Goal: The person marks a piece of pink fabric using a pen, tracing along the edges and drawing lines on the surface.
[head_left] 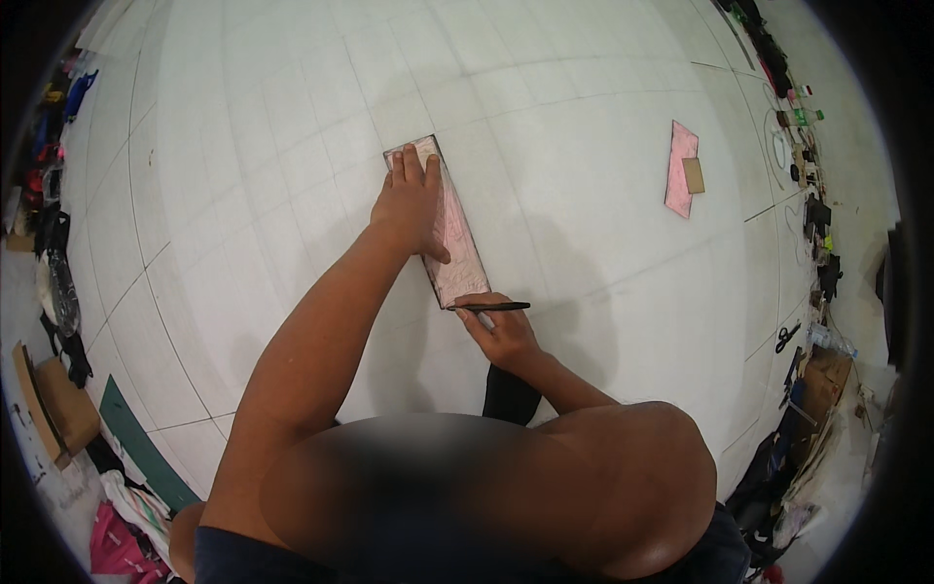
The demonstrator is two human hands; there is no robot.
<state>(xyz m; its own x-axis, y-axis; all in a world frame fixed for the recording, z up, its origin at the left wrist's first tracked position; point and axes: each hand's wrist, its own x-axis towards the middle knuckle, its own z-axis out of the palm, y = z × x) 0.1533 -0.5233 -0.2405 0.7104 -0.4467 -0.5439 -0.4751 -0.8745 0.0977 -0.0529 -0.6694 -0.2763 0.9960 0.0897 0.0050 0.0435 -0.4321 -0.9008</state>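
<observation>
1. I see the left hand (409, 200) laid palm-down with its fingers a little spread, pressing on a long, pink rectangular strip with dark edges (459, 229); it grips nothing.
2. The strip lies at a slant on a broad white surface (603, 341) marked with thin dark lines, ahead of the wearer's body.
3. I have the right hand (506, 336) closed around a slim black pen (496, 307), its tip at the strip's near left corner; I cannot tell whether it touches.
4. Well apart to the right, I find a smaller, angular pink piece (678, 180) with a small tan rectangle (694, 176) overlapping its right edge.
5. Farther right lies a pair of black-handled scissors (786, 337).
</observation>
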